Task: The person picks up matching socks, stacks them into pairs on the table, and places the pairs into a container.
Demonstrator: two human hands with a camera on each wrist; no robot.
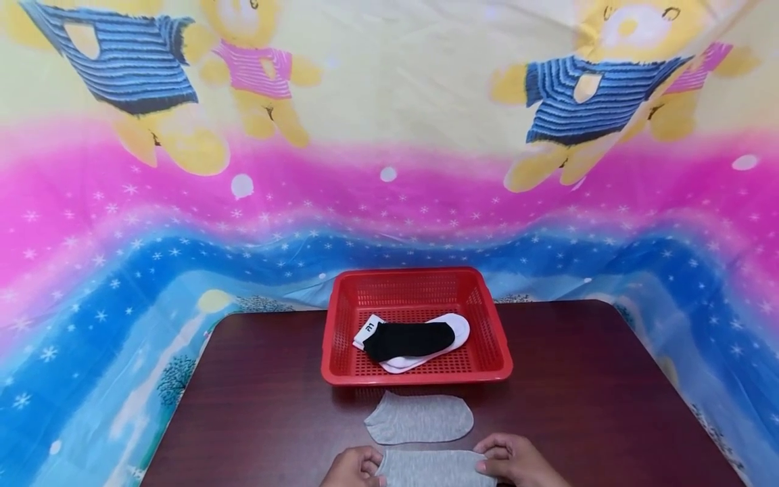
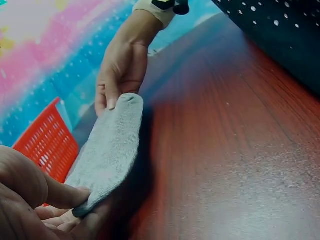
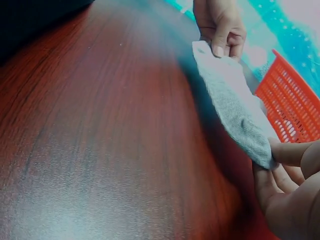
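Stretched between my two hands is a grey ankle sock (image 1: 435, 468), held a little above the table near its front edge. My left hand (image 1: 354, 467) pinches one end between thumb and fingers, and my right hand (image 1: 517, 461) pinches the other. In the left wrist view the held sock (image 2: 112, 145) spans from one hand to the other, its shadow on the wood beside it. A second grey sock (image 1: 420, 419) lies flat on the table just beyond, its toe to the right. Neither hand touches that one.
A red plastic basket (image 1: 508, 368) stands at the back of the dark brown table (image 1: 255, 406). Inside it a black sock (image 1: 414, 339) lies over white socks (image 1: 459, 328). A patterned cloth (image 1: 389, 203) with bears hangs behind and around the table.
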